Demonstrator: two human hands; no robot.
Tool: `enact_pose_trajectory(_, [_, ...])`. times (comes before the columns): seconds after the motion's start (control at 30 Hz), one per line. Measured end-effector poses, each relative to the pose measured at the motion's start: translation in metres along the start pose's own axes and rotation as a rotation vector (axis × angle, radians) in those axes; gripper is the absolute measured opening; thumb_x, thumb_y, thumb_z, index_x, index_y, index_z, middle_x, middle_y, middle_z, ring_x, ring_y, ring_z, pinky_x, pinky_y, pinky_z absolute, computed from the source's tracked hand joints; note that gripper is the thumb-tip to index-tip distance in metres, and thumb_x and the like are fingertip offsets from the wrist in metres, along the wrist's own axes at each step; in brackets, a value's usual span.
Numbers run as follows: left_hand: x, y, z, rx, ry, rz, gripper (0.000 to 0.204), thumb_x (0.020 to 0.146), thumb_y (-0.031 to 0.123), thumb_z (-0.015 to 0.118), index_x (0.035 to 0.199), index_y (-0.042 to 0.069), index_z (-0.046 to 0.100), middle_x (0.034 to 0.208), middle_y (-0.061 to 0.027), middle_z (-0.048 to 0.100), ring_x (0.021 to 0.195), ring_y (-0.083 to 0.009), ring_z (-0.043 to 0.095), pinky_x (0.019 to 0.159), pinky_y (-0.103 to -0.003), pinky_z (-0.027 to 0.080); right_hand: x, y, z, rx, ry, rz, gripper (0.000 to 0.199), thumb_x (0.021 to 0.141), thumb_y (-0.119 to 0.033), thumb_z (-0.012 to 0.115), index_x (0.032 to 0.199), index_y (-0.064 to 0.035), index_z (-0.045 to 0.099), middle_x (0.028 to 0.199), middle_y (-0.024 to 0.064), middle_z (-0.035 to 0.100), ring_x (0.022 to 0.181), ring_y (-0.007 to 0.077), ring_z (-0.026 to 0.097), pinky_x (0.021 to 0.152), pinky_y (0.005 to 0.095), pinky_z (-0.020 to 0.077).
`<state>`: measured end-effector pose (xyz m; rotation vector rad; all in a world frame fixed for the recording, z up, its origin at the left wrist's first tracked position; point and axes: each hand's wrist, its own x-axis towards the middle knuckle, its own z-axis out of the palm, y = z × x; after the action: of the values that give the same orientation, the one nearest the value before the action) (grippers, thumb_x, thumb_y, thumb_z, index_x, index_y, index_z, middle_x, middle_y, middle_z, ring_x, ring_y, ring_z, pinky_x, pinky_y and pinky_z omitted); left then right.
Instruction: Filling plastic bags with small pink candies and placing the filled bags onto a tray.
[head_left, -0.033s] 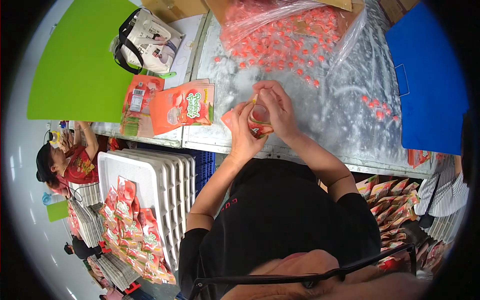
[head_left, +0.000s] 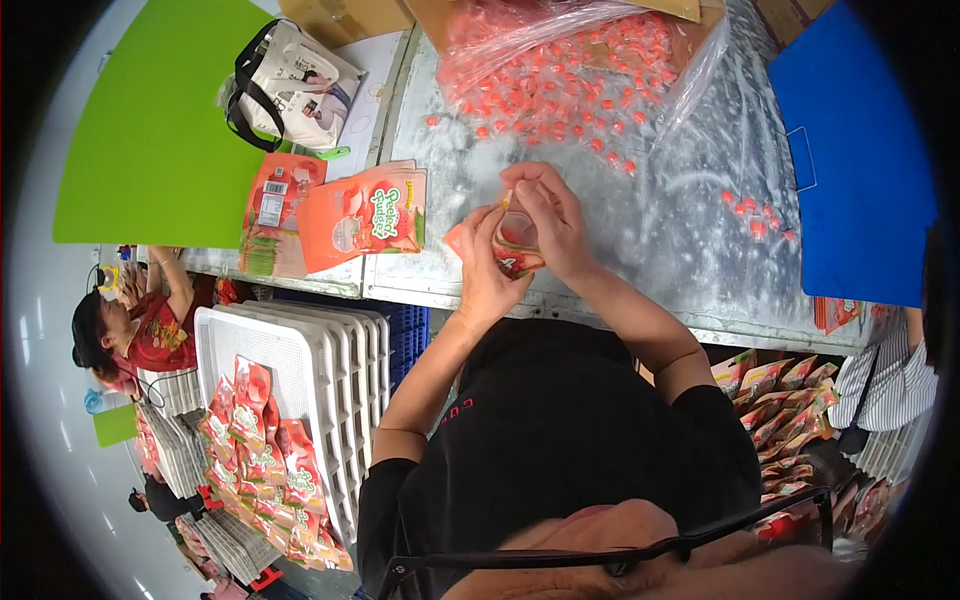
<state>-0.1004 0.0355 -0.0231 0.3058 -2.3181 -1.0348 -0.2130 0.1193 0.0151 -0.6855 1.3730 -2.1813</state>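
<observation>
Over the front part of the metal table, a small red and pink candy pouch [head_left: 518, 247] with a clear window is held up. My left hand [head_left: 484, 262] wraps round its left side, fingers closed on it. My right hand [head_left: 556, 222] is at the pouch's right side and upper edge, its thumb and fingertips pinched together there. The fingers partly hide the pouch's top, so I cannot tell if its mouth is apart. Left of my hands lies a stack of flat red pouches [head_left: 345, 222], overlapping another stack of pouches [head_left: 288, 190] turned back side up.
Red wrapped candies [head_left: 560, 100] spill from a clear plastic liner at the back; several loose candies [head_left: 757, 226] lie at right. A blue panel [head_left: 850, 160] and green panel [head_left: 150, 130] flank the table. White trays [head_left: 270, 340] with filled pouches stand at left. A tote bag [head_left: 305, 85] sits behind.
</observation>
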Motion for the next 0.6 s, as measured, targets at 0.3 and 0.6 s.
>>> enact_pose_trajectory(0.3, [-0.003, -0.011, -0.027, -0.351, 0.319, -0.271, 0.086, 0.075, 0.003, 0.079, 0.142, 0.000, 0.026, 0.134, -0.0158, 0.043, 0.124, -0.0249, 0.045, 0.107, -0.038, 0.037, 0.071, 0.078, -0.144, -1.758, 0.293, -0.366, 0.041, 0.094, -0.040, 0.058, 0.130, -0.0183, 0.060, 0.136, 0.0056, 0.055, 0.126, 0.0358, 0.048, 0.105, 0.0574, 0.0330])
enact_pose_trajectory(0.6, [-0.011, -0.009, -0.036, -0.380, 0.230, -0.338, 0.081, 0.075, 0.004, 0.079, 0.140, 0.001, 0.031, 0.133, -0.0142, 0.044, 0.126, -0.0247, 0.043, 0.109, -0.038, 0.033, 0.040, 0.105, -0.192, -1.055, -0.078, -0.255, 0.037, 0.100, -0.031, 0.049, 0.128, -0.0102, 0.062, 0.129, 0.0113, 0.060, 0.126, 0.0317, 0.050, 0.109, 0.0397, 0.0349])
